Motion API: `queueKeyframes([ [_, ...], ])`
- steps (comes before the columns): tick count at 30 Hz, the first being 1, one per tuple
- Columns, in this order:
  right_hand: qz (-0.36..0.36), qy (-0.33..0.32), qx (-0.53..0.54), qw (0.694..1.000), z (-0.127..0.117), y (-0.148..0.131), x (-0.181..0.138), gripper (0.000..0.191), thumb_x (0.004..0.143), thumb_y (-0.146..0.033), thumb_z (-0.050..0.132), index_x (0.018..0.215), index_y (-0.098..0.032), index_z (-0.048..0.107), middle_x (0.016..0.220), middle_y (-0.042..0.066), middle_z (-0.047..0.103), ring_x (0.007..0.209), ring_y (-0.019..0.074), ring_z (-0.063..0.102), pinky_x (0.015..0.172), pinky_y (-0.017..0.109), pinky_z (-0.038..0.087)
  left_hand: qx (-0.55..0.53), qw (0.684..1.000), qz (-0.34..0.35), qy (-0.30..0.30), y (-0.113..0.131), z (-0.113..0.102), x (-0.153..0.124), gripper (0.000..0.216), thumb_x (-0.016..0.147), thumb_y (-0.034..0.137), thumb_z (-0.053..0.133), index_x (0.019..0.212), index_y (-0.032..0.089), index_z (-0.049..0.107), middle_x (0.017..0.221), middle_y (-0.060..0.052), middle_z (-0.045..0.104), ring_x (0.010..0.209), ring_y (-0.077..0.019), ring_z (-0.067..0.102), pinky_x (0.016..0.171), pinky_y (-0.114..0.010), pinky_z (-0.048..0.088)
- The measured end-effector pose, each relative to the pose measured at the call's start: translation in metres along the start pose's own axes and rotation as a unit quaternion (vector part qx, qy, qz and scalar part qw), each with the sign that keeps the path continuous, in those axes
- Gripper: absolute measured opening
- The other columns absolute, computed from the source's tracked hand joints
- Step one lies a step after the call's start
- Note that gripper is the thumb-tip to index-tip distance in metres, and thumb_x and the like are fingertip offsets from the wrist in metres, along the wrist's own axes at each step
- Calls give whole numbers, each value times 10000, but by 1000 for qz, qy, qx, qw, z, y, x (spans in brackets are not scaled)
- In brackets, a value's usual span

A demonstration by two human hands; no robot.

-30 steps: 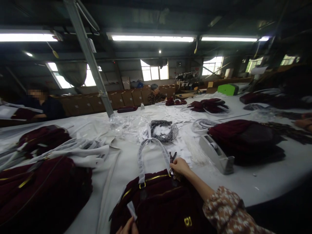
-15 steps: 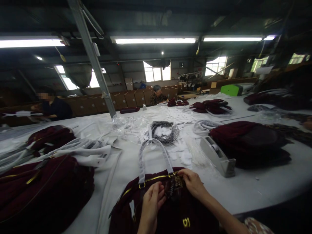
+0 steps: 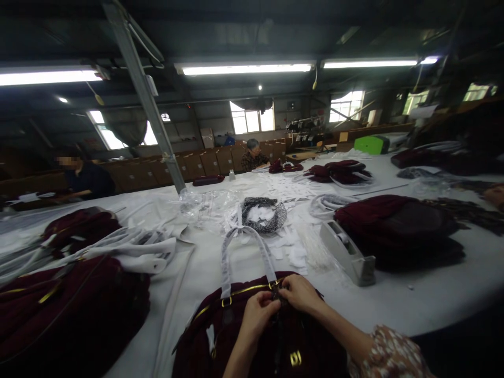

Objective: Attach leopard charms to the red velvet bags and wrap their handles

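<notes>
Dim workshop space surrounds a wide white table [image 3: 409, 310]. At 6 o'clock sits a maroon bag [image 3: 232, 341], gold letters showing on its front; a second bag [image 3: 74, 315] lies at 8 o'clock and a stack [image 3: 394, 226] at 3 o'clock. From the maroon bag's top, a wrapped handle [image 3: 226, 262] arches up. One tape dispenser [image 3: 348, 257] stands at 4 o'clock. Right hand [image 3: 301, 294], at 5 o'clock, and left hand [image 3: 255, 313], at 6 o'clock, meet by the handle's right base, fingertips closed, pinching a dark piece [image 3: 281, 300] they mostly hide.
</notes>
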State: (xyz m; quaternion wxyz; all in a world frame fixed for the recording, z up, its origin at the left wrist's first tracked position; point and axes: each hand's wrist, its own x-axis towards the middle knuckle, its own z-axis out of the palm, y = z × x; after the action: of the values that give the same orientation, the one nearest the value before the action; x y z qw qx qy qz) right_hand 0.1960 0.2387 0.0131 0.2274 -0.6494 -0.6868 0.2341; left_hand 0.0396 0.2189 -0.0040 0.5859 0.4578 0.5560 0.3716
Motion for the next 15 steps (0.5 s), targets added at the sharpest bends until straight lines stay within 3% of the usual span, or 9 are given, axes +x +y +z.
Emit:
queueKeyframes([
  [6,50,-59,88,993,-16,-7,16,84,655,-214,622,610,-150,652,578,25,623,591,162,575,513,221,372,-12,999,-39,-7,12,0,1,171,602,262,677,668,114,624,498,24,531,403,-80,434,337,-169,255],
  [10,114,-132,172,970,-31,-27,30,184,727,-201,520,565,-134,579,461,5,555,395,108,491,390,191,378,-96,992,-75,-25,34,-9,-3,268,699,381,582,783,128,614,586,8,560,426,-57,439,356,-144,241],
  [15,135,-174,220,950,-32,-37,2,208,766,-181,467,585,-138,562,497,11,583,397,99,516,396,176,424,-163,979,-98,-75,38,-2,-24,325,690,434,618,772,121,584,545,25,520,365,-19,377,343,-131,189],
])
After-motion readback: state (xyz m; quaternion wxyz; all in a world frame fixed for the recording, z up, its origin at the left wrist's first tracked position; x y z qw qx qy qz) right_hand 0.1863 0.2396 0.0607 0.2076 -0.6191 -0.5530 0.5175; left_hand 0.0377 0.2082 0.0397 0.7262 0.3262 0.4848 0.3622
